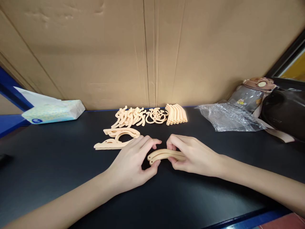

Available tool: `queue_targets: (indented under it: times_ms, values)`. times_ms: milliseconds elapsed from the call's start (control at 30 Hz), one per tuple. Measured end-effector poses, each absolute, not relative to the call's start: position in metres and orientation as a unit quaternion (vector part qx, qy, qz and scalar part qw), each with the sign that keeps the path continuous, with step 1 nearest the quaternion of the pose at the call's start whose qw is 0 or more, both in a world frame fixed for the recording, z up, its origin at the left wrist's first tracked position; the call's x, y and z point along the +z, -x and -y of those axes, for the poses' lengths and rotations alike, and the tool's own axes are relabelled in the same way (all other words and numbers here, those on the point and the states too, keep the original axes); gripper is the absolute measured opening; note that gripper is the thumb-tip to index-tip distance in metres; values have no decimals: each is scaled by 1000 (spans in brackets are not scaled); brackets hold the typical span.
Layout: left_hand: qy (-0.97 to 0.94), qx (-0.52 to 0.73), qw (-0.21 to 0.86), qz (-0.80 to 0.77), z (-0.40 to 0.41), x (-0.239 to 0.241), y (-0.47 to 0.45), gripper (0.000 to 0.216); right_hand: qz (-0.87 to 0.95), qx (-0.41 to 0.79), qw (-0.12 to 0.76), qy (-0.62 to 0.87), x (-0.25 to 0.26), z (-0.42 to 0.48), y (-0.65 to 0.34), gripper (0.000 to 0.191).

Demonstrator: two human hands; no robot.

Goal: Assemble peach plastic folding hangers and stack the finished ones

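My right hand (188,155) pinches a pair of curved beige hanger arms (159,155) between thumb and fingers, just above the black table. The two arms lie side by side, with small holes at their left ends; their right ends are hidden in the hand. Around those left ends curls my left hand (140,159), thumb and fingers apart, the thumb tip beside the lower arm; whether it touches cannot be made out. Behind my left hand lie folded hangers (109,146) of the same beige material, partly covered by it.
Along the back sit a pile of curved pieces (128,117), several hooks (156,115) and a row of hanger arms (176,114). A tissue pack (56,111) stands at left. Clear plastic wrap (231,117), a bottle (250,95) and a dark bag (283,111) occupy the right. Cardboard (95,57) rises behind.
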State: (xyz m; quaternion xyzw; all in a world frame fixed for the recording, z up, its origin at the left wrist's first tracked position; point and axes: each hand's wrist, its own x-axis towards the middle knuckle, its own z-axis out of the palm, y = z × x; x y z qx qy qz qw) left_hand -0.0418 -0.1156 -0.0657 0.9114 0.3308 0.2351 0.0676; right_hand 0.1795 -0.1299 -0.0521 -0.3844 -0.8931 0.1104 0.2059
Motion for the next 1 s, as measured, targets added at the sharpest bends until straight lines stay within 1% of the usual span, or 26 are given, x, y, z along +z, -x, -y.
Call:
queue_targets:
  times_ms: [100,200,333,600,900,1000]
  values:
    - [-921,209,84,-317,118,-62,40,25,888,141,209,385,-55,134,-179,23]
    - [-936,170,89,-293,121,-61,39,18,890,146,216,374,-60,137,-178,23]
    - [-947,144,96,-272,123,-60,39,16,895,144,223,359,-65,140,-177,22]
    - [-952,116,94,-267,119,-59,40,19,906,147,211,337,-64,137,-182,17]
    - [-951,118,92,-270,119,-60,40,19,909,168,186,334,-63,132,-186,16]
    - [-949,132,93,-271,118,-60,41,30,905,175,190,338,-62,132,-188,17]
